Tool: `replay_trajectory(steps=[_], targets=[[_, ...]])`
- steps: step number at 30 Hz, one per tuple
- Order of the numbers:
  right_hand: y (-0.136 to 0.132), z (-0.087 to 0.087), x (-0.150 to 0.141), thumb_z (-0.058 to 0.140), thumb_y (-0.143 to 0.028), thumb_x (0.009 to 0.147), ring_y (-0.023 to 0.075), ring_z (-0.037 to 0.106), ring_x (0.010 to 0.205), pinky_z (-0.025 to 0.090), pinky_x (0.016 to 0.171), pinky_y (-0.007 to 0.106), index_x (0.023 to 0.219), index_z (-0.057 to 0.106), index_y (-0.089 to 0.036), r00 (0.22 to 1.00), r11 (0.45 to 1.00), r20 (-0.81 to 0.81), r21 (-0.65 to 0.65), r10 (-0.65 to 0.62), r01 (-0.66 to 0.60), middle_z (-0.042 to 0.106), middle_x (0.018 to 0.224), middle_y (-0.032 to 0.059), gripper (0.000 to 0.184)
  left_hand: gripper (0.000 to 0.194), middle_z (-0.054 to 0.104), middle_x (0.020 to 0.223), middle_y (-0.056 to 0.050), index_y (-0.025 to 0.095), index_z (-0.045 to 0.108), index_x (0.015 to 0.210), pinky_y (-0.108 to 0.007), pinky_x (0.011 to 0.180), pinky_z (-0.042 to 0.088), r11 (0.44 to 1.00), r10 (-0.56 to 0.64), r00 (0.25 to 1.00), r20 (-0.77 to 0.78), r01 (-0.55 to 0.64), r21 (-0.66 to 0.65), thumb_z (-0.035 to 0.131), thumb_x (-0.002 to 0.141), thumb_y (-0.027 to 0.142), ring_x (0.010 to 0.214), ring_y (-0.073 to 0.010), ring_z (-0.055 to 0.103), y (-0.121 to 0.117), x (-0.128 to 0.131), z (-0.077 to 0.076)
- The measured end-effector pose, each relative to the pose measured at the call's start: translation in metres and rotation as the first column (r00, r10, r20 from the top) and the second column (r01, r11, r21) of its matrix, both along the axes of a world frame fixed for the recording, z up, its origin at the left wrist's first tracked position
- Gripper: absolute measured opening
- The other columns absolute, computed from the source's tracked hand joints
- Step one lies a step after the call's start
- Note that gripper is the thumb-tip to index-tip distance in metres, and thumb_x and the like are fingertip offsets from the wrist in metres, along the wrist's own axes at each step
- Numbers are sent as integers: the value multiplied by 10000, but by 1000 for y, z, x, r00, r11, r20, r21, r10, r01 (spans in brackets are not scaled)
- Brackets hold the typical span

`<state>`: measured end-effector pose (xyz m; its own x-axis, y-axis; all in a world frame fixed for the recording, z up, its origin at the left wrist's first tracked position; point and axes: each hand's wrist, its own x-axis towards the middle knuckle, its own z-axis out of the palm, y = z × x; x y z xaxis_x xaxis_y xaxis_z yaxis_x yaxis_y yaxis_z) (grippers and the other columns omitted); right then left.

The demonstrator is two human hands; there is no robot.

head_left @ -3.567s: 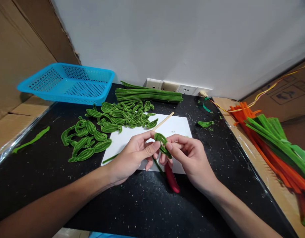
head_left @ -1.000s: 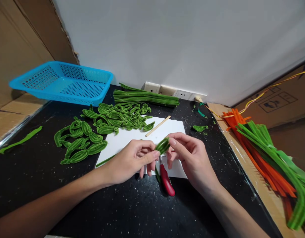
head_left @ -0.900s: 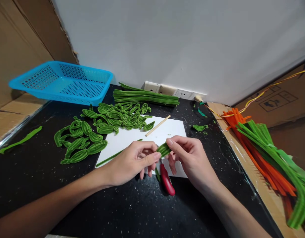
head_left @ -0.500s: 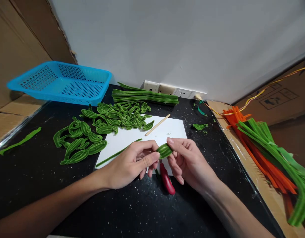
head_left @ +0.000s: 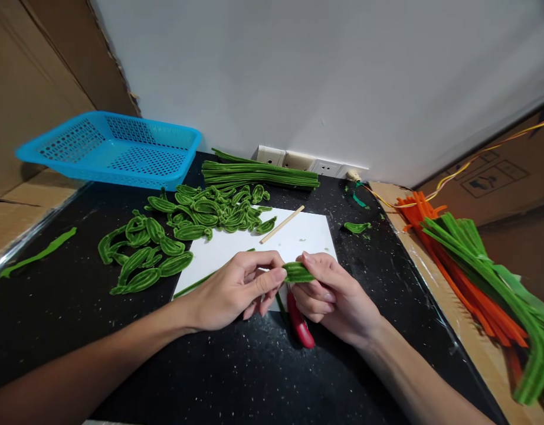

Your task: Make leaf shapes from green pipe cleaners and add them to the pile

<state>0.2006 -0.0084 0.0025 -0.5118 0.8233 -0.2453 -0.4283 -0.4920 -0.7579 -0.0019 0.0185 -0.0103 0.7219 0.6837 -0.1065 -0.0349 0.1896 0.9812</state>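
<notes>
Between my two hands is a small leaf of green pipe cleaner [head_left: 298, 272], striped lengthwise. My left hand [head_left: 241, 289] pinches its left end between thumb and forefinger. The right end is pinched by my right hand [head_left: 331, 289], its other fingers curled in below. Under the hands lies a tool with a red handle [head_left: 301, 324]; its working end is hidden. A white sheet of paper [head_left: 228, 245] is beneath, with a single green pipe cleaner [head_left: 195, 285] along its left side and a thin wooden stick [head_left: 281, 224] near its top.
A heap of green pipe-cleaner leaves [head_left: 205, 206] spreads left of the paper. Behind it lies a bundle of green stems [head_left: 258, 175] before wall sockets [head_left: 325, 167]. A blue basket [head_left: 117, 180] stands back left. Orange stems [head_left: 467, 289] and green stems [head_left: 488, 260] lie on cardboard at right.
The leaf has shifted slightly right and turned more level. My right hand's fingers have curled in beneath it, while my left hand keeps its pinch.
</notes>
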Motion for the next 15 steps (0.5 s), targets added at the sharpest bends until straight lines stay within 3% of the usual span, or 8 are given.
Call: replay_trajectory(steps=[4,8,15], targets=[[-1,2,1,675,-501,943,53,197,424,185,437,215,593,501,-176,991,996,128,90,-39,28,265,465,-104,508,364,584,633,9,181,528,896,-176,434,417,997,-50,997,58,53,-63,534,1012,526,483,-90,499,0,0,0],[1,4,1,672,-509,943,58,206,449,143,444,221,603,491,-177,976,987,180,124,-123,101,300,499,-88,508,368,578,630,9,186,510,865,-175,437,410,996,-36,996,84,43,-81,536,1012,523,493,-92,505,0,0,1],[-3,1,-1,713,-482,916,44,159,429,167,428,206,611,441,-192,999,996,0,85,-33,33,240,497,-116,501,350,589,617,5,181,524,903,-185,440,397,992,-89,993,78,95,-80,515,1024,509,465,-86,477,-1,0,3]])
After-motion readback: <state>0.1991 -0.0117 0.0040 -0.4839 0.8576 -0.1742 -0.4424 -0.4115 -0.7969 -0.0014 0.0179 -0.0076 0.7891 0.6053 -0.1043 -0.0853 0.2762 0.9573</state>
